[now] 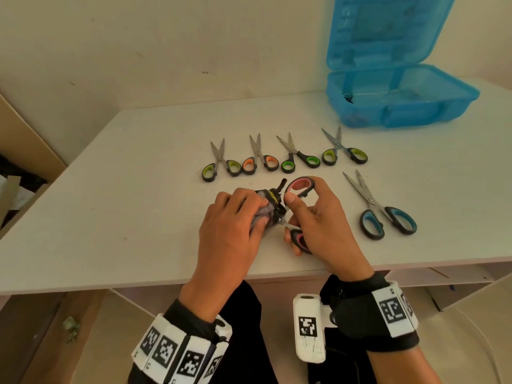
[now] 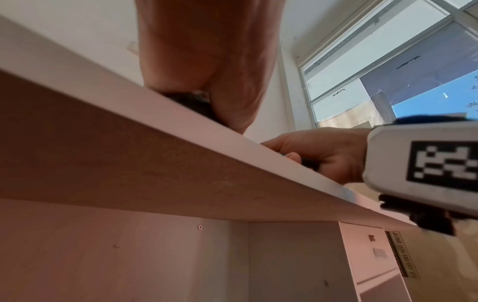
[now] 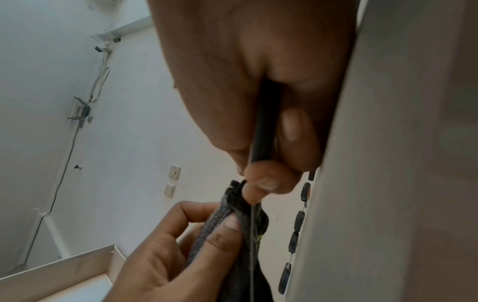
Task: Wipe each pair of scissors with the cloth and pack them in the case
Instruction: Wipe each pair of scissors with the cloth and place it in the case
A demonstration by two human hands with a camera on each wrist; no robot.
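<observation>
Pink scissors [image 1: 300, 187]: handles gripped by right hand [image 1: 321, 225]. Cloth [image 1: 267, 207]: bunched round blades, fingers of left hand [image 1: 232, 220] curled on it. Table [image 1: 110, 189]: 5 scissors. Case [image 1: 399, 103]: open.

Counter [image 1: 110, 203]: pale laminate top, brown front edge. Window [image 2: 403, 67]: white frame, blue sky beyond. Wall switches [image 3: 172, 180]: two, one above the other. Dark cable [image 3: 62, 173] runs down the wall from a mounted black bracket [image 3: 81, 110].
</observation>
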